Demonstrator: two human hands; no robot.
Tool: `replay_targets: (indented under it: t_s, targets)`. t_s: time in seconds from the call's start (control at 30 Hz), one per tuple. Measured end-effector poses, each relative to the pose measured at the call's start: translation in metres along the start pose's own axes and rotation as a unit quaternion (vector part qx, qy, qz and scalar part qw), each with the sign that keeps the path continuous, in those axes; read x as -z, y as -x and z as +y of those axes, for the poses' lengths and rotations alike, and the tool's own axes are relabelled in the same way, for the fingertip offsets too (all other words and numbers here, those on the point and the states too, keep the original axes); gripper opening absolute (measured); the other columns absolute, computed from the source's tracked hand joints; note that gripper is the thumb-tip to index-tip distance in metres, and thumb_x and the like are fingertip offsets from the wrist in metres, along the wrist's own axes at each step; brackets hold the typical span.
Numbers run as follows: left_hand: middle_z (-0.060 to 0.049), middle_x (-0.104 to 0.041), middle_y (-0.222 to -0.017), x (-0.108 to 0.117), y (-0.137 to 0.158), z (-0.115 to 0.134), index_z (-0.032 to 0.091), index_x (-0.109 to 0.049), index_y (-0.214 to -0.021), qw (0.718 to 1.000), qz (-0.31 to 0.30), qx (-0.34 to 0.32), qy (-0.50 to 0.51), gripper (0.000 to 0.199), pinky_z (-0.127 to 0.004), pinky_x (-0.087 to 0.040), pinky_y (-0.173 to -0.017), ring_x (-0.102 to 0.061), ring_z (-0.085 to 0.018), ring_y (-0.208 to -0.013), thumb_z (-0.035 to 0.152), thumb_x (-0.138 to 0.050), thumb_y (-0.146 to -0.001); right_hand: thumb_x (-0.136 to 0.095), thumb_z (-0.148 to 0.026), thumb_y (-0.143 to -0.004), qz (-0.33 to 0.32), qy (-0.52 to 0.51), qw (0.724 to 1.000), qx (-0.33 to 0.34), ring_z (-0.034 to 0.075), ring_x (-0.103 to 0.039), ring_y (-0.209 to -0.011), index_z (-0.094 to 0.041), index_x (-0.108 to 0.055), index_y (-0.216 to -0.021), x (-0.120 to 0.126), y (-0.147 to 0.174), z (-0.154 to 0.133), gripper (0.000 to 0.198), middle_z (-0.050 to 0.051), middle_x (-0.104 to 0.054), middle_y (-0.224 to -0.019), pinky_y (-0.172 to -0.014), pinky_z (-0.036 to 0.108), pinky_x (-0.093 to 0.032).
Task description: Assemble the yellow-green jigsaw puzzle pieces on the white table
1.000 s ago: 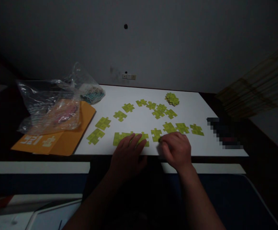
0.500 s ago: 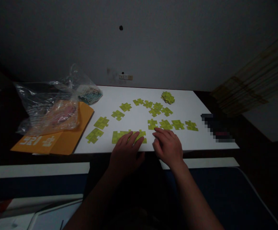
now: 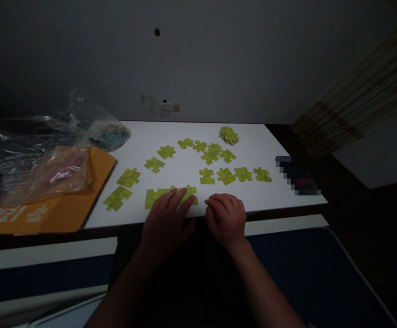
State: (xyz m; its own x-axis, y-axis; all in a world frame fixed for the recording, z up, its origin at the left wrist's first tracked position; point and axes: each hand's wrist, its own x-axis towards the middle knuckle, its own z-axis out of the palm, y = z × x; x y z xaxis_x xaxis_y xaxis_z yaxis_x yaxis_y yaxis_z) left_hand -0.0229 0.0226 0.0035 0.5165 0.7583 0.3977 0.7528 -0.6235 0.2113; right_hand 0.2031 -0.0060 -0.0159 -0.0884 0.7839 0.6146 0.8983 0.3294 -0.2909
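Observation:
My left hand (image 3: 167, 216) lies with fingers spread over a strip of joined yellow-green jigsaw pieces (image 3: 151, 198) at the near table edge, hiding part of it. Just right of the strip, my right hand (image 3: 226, 217) is curled at the edge, fingers together, with no piece visible in it. Beyond it stands a row of loose jigsaw pieces, the nearest being one piece (image 3: 207, 176) that the hand does not touch. More loose pieces curve across the table, among them a piece (image 3: 154, 165) to the upper left and an overlapping piece (image 3: 209, 157) farther back.
A heap of jigsaw pieces (image 3: 229, 135) sits at the back of the white table (image 3: 181, 171). On the left, a clear plastic bag (image 3: 30, 150) lies over an orange envelope (image 3: 61, 212). A dark pixelated object (image 3: 297, 175) is at the right edge.
My right hand has drawn back from the loose row toward the near edge. My left hand stays on the strip. The view has turned slightly to the right.

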Motion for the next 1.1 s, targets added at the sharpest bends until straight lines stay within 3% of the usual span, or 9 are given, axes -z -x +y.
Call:
replay_targets:
  t_s: [0.3, 0.53, 0.77, 0.97, 1.1]
  targets:
    - [-0.016, -0.067, -0.163, -0.002, 0.001, -0.001, 0.02, -0.052, -0.167, 1.0, 0.014, -0.008, 0.0, 0.073, -0.06, -0.054, -0.122, -0.061, -0.041, -0.148, 0.03, -0.073, -0.097, -0.068, -0.027, -0.1, 0.013, -0.016, 1.0, -0.022, 0.032, -0.075, -0.093, -0.032, -0.082, -0.107, -0.013, 0.009, 0.007, 0.017, 0.009, -0.088, -0.11, -0.084, 0.052, -0.048]
    - [-0.013, -0.065, -0.165, -0.002, 0.002, -0.002, 0.026, -0.064, -0.153, 1.0, -0.003, -0.01, -0.014, 0.057, -0.062, -0.055, -0.119, -0.059, -0.042, -0.15, 0.03, -0.074, -0.097, -0.068, -0.023, -0.1, 0.042, -0.007, 0.999, 0.005, 0.031, -0.075, -0.09, -0.031, -0.082, -0.107, -0.015, 0.009, 0.008, 0.017, 0.008, -0.089, -0.11, -0.083, 0.05, -0.047]
    - [-0.016, -0.069, -0.16, -0.003, 0.001, -0.002, 0.018, -0.053, -0.165, 1.0, 0.018, -0.017, -0.017, 0.07, -0.058, -0.056, -0.118, -0.062, -0.04, -0.145, 0.033, -0.072, -0.099, -0.068, -0.021, -0.101, 0.105, 0.022, 0.993, 0.047, 0.025, -0.072, -0.083, -0.027, -0.076, -0.105, -0.015, 0.003, 0.006, 0.01, 0.003, -0.088, -0.103, -0.08, 0.045, -0.046]
    - [-0.013, -0.066, -0.164, -0.003, 0.001, -0.004, 0.027, -0.065, -0.154, 1.0, 0.002, -0.016, -0.02, 0.057, -0.063, -0.057, -0.116, -0.061, -0.042, -0.147, 0.032, -0.075, -0.098, -0.067, -0.023, -0.101, 0.103, 0.024, 0.993, 0.048, 0.023, -0.072, -0.084, -0.027, -0.077, -0.105, -0.014, 0.002, 0.006, 0.011, 0.003, -0.088, -0.103, -0.08, 0.043, -0.046]
    - [-0.013, -0.067, -0.163, -0.002, 0.001, -0.002, 0.026, -0.061, -0.156, 1.0, 0.004, -0.012, -0.017, 0.062, -0.062, -0.058, -0.117, -0.062, -0.042, -0.147, 0.03, -0.075, -0.095, -0.068, -0.022, -0.101, 0.101, 0.027, 0.993, 0.049, 0.024, -0.072, -0.083, -0.027, -0.076, -0.106, -0.013, 0.002, 0.005, 0.011, 0.004, -0.088, -0.103, -0.08, 0.043, -0.046]
